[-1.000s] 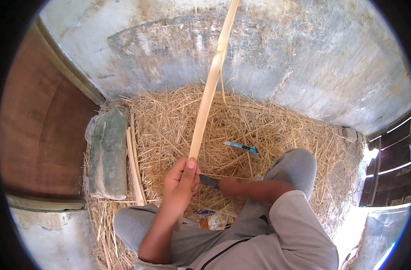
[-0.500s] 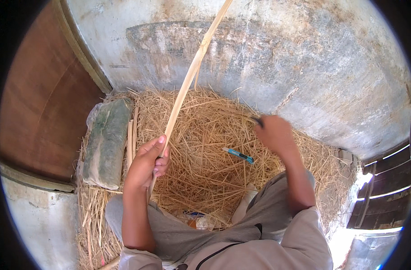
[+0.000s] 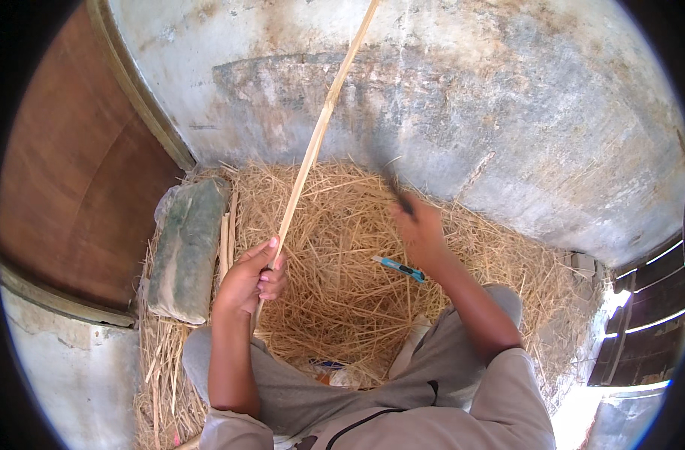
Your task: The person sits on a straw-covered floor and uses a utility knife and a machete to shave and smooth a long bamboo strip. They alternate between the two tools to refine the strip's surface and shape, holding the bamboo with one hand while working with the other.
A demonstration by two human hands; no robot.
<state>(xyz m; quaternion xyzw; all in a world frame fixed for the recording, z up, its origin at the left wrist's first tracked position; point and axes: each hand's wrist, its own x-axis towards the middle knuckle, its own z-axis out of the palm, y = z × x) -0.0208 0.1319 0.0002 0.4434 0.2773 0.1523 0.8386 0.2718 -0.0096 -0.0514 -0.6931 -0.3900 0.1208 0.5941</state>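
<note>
My left hand [image 3: 252, 277] is closed round the lower part of a long, pale wooden strip [image 3: 312, 146], perhaps split bamboo. It slants up and away to the right, past the picture's upper edge. Closed on the dark handle of a knife [image 3: 404, 201], my right hand [image 3: 421, 229] is right of the strip and apart from it. The knife's blade points up and to the left and is smeared by motion. Just below my right hand, a light-blue box cutter [image 3: 399, 268] lies on the shavings with its blade end to the left.
Pale shavings [image 3: 335, 225] cover the floor between my legs and around them. A dusty greenish block-like bundle [image 3: 183, 251] lies at left, with cut wooden sticks [image 3: 228, 232] beside it. A stained wall [image 3: 492, 105] rises ahead, a brown panel [image 3: 80, 172] stands at far left.
My right hand has swung left toward the strip, bringing the knife into fuller view. A thin sliver that hung from the strip no longer shows. My left hand keeps its grip.
</note>
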